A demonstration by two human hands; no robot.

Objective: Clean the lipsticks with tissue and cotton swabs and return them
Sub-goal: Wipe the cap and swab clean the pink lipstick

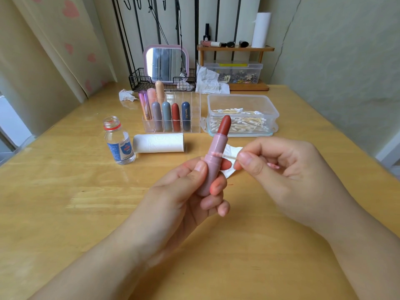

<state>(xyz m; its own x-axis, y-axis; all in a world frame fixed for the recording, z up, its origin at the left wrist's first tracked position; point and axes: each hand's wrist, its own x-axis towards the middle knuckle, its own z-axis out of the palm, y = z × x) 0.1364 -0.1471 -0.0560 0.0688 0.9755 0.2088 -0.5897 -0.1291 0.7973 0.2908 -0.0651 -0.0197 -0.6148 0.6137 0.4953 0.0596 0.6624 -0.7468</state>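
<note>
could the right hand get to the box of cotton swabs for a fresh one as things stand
Probably yes, once freed: the right hand is pinching a used cotton swab against the lipstick. The swab box stands open just beyond it, nothing between.

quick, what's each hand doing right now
Left hand: gripping the open pink lipstick, held upright.
Right hand: pinching a cotton swab, tip against the lipstick's collar.
</note>
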